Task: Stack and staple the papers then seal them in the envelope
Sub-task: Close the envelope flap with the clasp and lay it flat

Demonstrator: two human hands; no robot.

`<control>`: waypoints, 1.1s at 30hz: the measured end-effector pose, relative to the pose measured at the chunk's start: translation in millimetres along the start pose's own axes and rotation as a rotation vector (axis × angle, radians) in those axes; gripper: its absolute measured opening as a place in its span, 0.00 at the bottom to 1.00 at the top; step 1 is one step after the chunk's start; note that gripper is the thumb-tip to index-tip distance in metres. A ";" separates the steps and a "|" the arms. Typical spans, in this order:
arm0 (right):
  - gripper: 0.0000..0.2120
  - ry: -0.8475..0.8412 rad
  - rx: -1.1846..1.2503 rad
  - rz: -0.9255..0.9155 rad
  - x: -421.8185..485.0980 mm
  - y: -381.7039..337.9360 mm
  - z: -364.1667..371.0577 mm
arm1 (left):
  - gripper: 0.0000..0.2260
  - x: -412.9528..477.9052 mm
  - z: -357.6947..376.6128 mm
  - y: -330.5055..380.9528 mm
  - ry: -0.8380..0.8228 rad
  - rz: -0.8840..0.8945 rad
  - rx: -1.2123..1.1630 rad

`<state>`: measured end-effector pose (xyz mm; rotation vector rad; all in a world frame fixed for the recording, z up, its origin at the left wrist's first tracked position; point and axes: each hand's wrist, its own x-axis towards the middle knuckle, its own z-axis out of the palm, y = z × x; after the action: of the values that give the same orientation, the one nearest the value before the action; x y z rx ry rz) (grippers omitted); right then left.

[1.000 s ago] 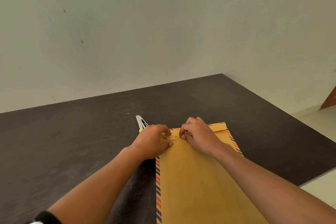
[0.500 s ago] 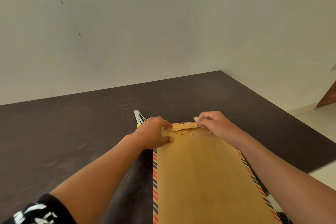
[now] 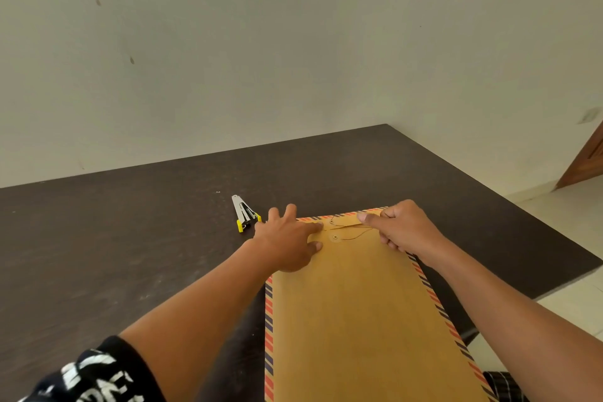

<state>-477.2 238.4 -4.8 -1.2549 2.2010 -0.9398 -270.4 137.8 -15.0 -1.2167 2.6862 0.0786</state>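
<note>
soft even daylight, faint shadows under the forearms, sharp focus, mild wide-angle bending at the edges

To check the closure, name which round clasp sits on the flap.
The farther clasp, near the striped top edge; the nearer clasp sits below on the plain envelope front.

A dark brown, matte, lightly scuffed counter (image 3: 130, 238) runs back to a plain off-white plaster wall (image 3: 228, 59) marked by a few small dark spots. To the right, pale tiled floor (image 3: 574, 215) shows past the counter's edge, with a brown wooden panel (image 3: 587, 163) leaning at the frame's edge.
</note>
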 end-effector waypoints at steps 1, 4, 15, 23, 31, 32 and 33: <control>0.25 0.011 -0.007 -0.010 -0.5 2.3 -2.7 | 0.25 0.3 0.2 1.4 -0.001 -0.006 -0.001; 0.22 -0.091 -0.072 0.016 -3.7 9.9 -18.6 | 0.26 1.1 0.4 3.3 0.006 -0.017 -0.009; 0.07 -0.258 -0.164 0.009 -15.8 5.9 -59.7 | 0.26 -2.2 2.6 5.0 0.012 -0.016 -0.003; 0.06 0.060 -0.304 -0.194 -14.3 11.7 27.3 | 0.25 -6.0 15.2 5.2 0.070 -0.021 0.038; 0.08 0.063 -0.639 -0.370 -23.1 10.1 38.2 | 0.26 -9.5 30.5 3.2 0.170 -0.025 0.034; 0.08 0.051 -0.638 -0.382 -24.9 8.2 36.7 | 0.26 -9.9 32.3 3.4 0.186 -0.031 0.023; 0.08 0.035 -0.631 -0.386 -26.8 6.9 35.1 | 0.25 -10.3 34.2 3.5 0.203 -0.037 0.007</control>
<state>-444.9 252.1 -32.5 -2.0094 2.4219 -0.3818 -261.2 152.1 -46.6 -1.3384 2.8296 -0.0631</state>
